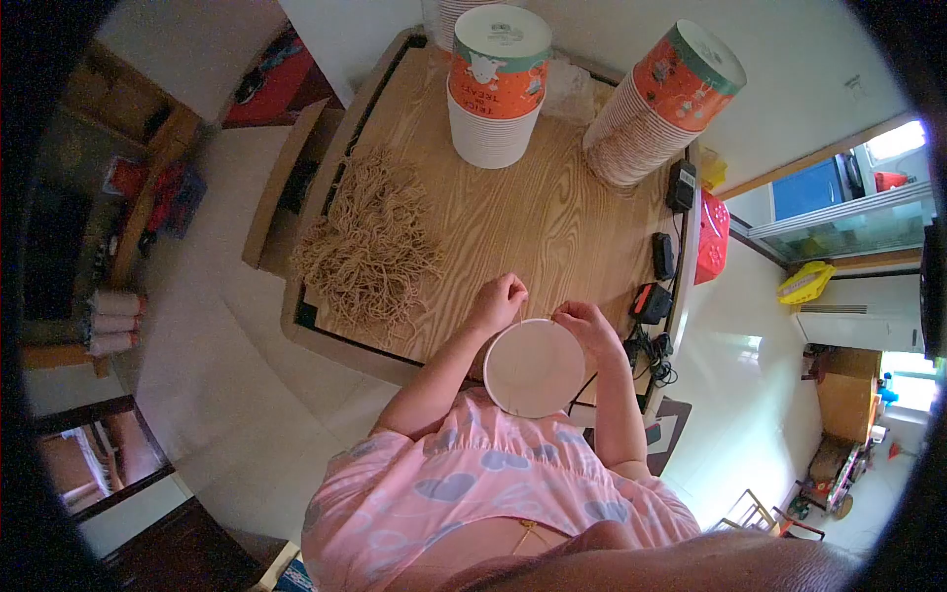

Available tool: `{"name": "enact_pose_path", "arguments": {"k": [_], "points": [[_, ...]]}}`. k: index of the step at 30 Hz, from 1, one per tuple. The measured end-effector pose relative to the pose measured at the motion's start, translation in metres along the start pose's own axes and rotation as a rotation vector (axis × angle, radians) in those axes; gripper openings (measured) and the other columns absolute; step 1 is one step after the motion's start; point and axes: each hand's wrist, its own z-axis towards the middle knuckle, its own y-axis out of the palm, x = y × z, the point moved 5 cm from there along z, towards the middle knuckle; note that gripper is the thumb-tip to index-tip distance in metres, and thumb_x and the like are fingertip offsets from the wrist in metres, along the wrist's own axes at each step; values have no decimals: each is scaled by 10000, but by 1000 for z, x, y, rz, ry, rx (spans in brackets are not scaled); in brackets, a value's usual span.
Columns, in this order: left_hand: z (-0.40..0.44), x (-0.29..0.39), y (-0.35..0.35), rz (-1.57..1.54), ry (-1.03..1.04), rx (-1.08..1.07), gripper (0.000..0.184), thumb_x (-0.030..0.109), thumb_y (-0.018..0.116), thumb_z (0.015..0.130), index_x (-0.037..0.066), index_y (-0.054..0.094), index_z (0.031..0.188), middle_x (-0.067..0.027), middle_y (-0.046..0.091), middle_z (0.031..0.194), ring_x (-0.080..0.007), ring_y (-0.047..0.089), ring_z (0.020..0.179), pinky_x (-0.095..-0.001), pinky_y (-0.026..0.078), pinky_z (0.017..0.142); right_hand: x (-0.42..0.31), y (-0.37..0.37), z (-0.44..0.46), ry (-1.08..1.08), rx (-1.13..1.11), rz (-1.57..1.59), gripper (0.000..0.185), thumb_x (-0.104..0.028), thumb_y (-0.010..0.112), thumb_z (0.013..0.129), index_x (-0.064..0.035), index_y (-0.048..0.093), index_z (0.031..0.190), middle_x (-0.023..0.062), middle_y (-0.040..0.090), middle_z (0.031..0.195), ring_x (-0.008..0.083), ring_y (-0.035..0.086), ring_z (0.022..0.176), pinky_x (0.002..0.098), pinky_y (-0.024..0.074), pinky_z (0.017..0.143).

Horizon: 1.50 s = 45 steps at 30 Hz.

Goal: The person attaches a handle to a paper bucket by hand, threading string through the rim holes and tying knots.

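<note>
"trick or treat" reads upside down on the left orange cup (499,87).

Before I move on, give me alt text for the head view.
A person's left hand and right hand are at the far edge of a round pale container. On the wooden table beyond: a heap of tan cords and stacks of printed tubs.

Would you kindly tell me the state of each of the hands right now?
Left hand: closed, apparently pinching a thin string.
Right hand: fingers closed beside the rim of the white cup; what it pinches cannot be told.
</note>
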Motion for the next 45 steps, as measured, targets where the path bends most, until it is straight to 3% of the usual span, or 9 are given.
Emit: {"name": "enact_pose_path", "arguments": {"k": [5, 8, 14, 17, 20, 26, 32, 36, 45], "points": [[10, 7, 12, -276, 175, -156, 180, 113, 674, 760, 38, 642, 920, -54, 649, 775, -127, 595, 717, -289, 483, 692, 4, 3, 1, 27, -21, 12, 169, -179, 578, 850, -17, 621, 827, -29, 579, 736, 69, 518, 696, 222, 423, 637], [9, 17, 14, -67, 90, -476, 157, 138, 678, 755, 28, 671, 867, -62, 664, 756, -131, 606, 711, -296, 486, 687, 6, 3, 4, -11, 7, -97, 202, -213, 588, 855, -16, 632, 852, -9, 610, 729, 79, 521, 673, 254, 436, 612], [12, -3, 22, -19, 49, -456, 155, 151, 667, 775, 20, 672, 859, -62, 665, 775, -129, 608, 740, -299, 484, 696, -21, 5, -17, -153, 131, -284, 133, -131, 659, 798, -17, 592, 817, -24, 543, 713, 65, 481, 679, 229, 418, 615], [7, -7, 25, -355, -8, -443, 159, 162, 661, 798, 15, 669, 858, -53, 667, 804, -127, 606, 757, -287, 481, 698, -30, 8, -31, -161, 197, -352, 136, -88, 675, 758, -15, 586, 831, 64, 588, 725, 149, 539, 669, 286, 449, 623], [3, 12, 14, -157, 76, -604, 149, 157, 651, 820, 18, 672, 868, -40, 666, 829, -112, 600, 770, -263, 478, 703, -51, 12, -43, -297, 244, -437, 125, -87, 666, 756, -22, 590, 831, 91, 573, 748, 194, 549, 670, 295, 451, 623], [-13, 44, -14, -400, -48, -661, 127, 128, 678, 795, 26, 691, 870, -21, 665, 776, -67, 575, 702, -221, 464, 644, -73, 23, -62, -524, 227, -515, 120, -81, 677, 747, -33, 602, 828, 98, 573, 798, 260, 566, 718, 342, 472, 638], [-19, 48, -30, -526, -169, -538, 153, 172, 683, 794, 24, 687, 833, -41, 665, 789, -113, 602, 692, -275, 480, 613, -80, 29, -70, -610, 223, -501, 116, -46, 672, 738, -39, 601, 830, 97, 572, 804, 286, 558, 779, 366, 472, 670], [-32, 69, -26, 77, 202, -174, 148, 147, 674, 769, 1, 660, 791, -80, 653, 771, -149, 617, 697, -285, 483, 634, -88, 36, -74, -765, 233, -645, 130, -30, 680, 721, -25, 588, 813, 100, 574, 817, 276, 557, 770, 353, 466, 670], [-32, 25, -2, -402, -65, -267, 89, 104, 635, 826, 19, 660, 828, -40, 668, 801, -104, 617, 725, -249, 494, 682, -81, 36, -74, -690, 204, -651, 213, -67, 671, 712, -57, 584, 906, 112, 565, 898, 329, 538, 849, 396, 470, 723]]}}
